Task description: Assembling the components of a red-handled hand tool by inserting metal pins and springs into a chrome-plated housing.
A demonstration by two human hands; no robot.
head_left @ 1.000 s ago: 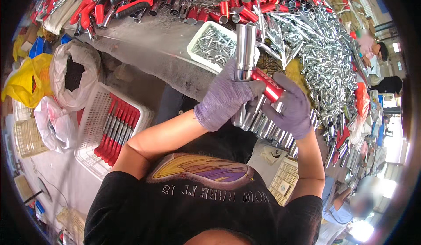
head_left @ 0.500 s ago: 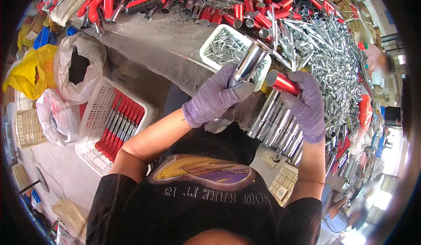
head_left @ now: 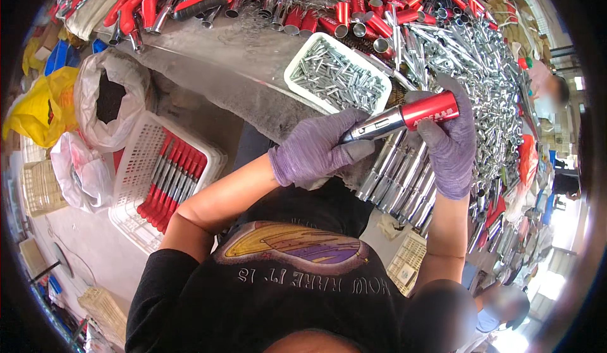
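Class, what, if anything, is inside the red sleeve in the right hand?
The silver tube, held by the left hand, appears to enter the red sleeve. How far it reaches, and anything else inside, is covered by its wall.

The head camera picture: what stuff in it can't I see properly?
All in the head view:
- Lower end of the chrome tube: covered by the left hand.
- Inside of the red sleeve, held by the right hand: hidden by its own wall.
- Floor of the white tray: buried under metal pins.
- Pile of red parts: cut off by the top edge.
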